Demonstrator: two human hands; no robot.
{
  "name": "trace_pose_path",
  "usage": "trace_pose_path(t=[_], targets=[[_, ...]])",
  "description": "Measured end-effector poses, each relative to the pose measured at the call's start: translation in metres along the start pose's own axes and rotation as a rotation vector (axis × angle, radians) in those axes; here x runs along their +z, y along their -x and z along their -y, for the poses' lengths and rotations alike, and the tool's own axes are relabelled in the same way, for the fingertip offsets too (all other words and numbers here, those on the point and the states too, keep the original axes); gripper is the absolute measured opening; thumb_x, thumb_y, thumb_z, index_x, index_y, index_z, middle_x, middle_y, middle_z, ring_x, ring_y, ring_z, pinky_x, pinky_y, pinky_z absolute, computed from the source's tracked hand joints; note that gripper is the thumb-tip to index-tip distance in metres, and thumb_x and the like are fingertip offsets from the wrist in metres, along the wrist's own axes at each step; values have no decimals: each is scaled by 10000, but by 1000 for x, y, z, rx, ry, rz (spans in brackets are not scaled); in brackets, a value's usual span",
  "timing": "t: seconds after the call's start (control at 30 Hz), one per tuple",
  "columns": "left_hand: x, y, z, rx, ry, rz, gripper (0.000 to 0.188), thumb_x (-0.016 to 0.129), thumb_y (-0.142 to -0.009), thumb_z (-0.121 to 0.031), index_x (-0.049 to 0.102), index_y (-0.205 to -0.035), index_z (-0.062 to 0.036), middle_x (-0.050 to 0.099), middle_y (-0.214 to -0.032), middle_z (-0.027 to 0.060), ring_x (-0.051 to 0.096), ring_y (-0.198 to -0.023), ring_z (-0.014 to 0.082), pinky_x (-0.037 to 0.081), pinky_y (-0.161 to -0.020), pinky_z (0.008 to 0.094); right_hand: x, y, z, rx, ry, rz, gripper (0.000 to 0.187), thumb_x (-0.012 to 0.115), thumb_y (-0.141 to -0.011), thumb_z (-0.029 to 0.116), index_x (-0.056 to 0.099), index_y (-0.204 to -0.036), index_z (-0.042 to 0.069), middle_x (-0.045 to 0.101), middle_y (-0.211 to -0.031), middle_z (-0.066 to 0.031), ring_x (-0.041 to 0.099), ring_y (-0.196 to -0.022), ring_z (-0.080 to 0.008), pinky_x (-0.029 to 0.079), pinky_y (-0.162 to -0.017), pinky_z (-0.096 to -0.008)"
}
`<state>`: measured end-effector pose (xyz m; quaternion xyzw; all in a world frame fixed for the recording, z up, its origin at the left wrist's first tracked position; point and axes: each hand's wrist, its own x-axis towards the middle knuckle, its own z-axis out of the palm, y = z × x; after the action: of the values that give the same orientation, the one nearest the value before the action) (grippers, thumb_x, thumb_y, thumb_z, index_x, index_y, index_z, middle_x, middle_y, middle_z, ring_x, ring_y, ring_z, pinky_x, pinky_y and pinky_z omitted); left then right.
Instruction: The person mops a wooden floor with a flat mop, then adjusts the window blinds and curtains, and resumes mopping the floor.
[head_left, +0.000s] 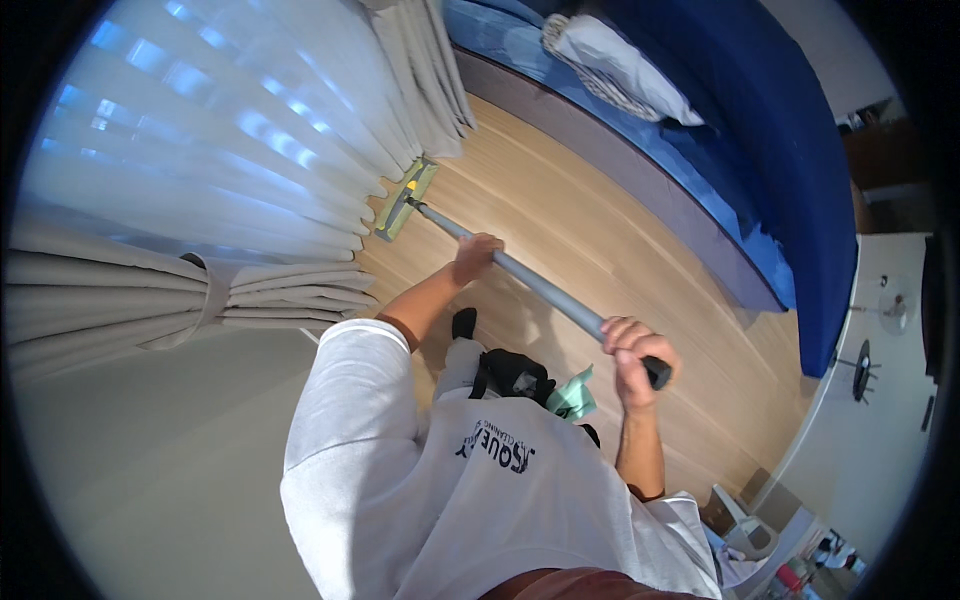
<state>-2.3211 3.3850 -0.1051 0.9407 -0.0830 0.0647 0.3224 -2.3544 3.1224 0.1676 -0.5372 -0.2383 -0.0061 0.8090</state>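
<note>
A flat mop (542,287) with a long grey pole slants across the view. My left hand (478,257) is wrapped round the pole's middle part. Farther up, my right hand (637,354) grips the pole near its black end. The mop head (405,200), green and grey with a yellow piece, lies on the wooden floor (600,225) against the hem of the sheer curtain (290,130). A pale green cloth (573,396) hangs at my waist beside a black pouch (517,375).
A bed with a dark blue side (800,200) and blue bedding stands at the far right, a white pillow (625,60) on it. Thick beige curtains (300,290) are tied back at the left. A white table (850,400) with small objects is at the right.
</note>
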Motion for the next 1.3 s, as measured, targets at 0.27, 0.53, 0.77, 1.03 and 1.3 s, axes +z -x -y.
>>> trace_pose_path(t=[0.27,0.53,0.77,1.03,1.3], targets=[[157,-14,-289,164,482,176,308,492,-562,63,560,-841,-49,560,-882,113,495,-903,326,400,-777,404,-147,78,217,0,302,-234,137,547,-715,84,417,-673,73,402,-546,-40,424,-526,-170,368,-584,-373],[223,-9,-458,217,699,645,326,459,-641,59,576,-915,-72,556,-946,119,487,-966,321,397,-825,384,-144,113,293,-64,633,-135,137,504,-767,91,397,-684,74,399,-532,-43,383,-471,-147,328,-501,-317],[92,16,-452,174,657,606,350,472,-639,74,573,-946,-60,546,-1014,140,477,-998,322,397,-842,380,-139,117,362,-311,419,122,162,555,-786,244,462,-700,145,469,-545,57,497,-530,-48,365,-571,-215],[1,60,-260,3,436,1,332,478,-599,100,586,-876,-49,580,-883,158,520,-886,342,419,-765,402,-29,51,229,-262,30,266,160,568,-782,182,435,-715,125,488,-566,15,520,-510,-94,460,-509,-276],[-94,115,-77,-300,213,-119,297,462,-652,69,613,-843,-101,579,-852,161,528,-859,346,425,-737,395,101,43,80,-196,-137,202,140,533,-775,80,399,-737,60,458,-550,-91,478,-500,-206,440,-535,-374]])
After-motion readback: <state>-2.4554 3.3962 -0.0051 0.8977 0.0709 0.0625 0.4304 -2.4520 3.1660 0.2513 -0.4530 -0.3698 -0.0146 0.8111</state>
